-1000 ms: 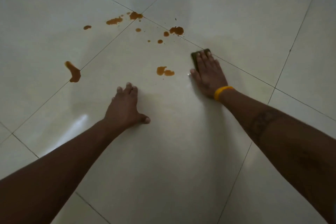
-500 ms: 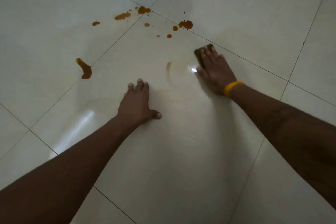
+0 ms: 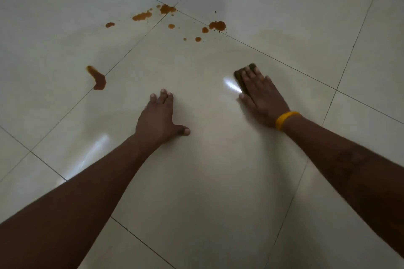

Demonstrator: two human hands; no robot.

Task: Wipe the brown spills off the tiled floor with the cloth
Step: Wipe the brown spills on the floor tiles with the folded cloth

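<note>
**Wipe in progress: risks noted at this point**

Right hand (image 3: 262, 98) lay flat on the dark cloth (image 3: 240, 76), fingers extended and pressed down on it, not curled around it; only the cloth's far and thumb-side edges showed past the fingertips. Yellow wristband (image 3: 284, 119) at the wrist. Left hand (image 3: 159, 116) was spread, palm down, on the tiled floor (image 3: 207, 181), holding nothing, thumb out to the side, apparently as a prop.

Brown spills remaining: a cluster (image 3: 216, 26) well beyond the right fingertips, along the grout line; further drops (image 3: 142, 16) beyond the left fingertips; an elongated blot (image 3: 97, 77) out past the little-finger side of the left hand. The tile between the two hands looked clear, with a bright glare streak just beside the right thumb.

Risks, as judged:
- Cloth was pinned by pressure alone. A fast push could let it slip out or fold under the palm.
- The cloth is small and dark, so how loaded it is could not be read. A loaded cloth may smear brown film instead of lifting it.
- Several spills sat on grout lines; liquid may settle in the joint and resist a flat wipe.
- The sheen suggested a damp tile; the bracing left hand could slide.
- Reaching for the blot could drag the left forearm through it.
</note>
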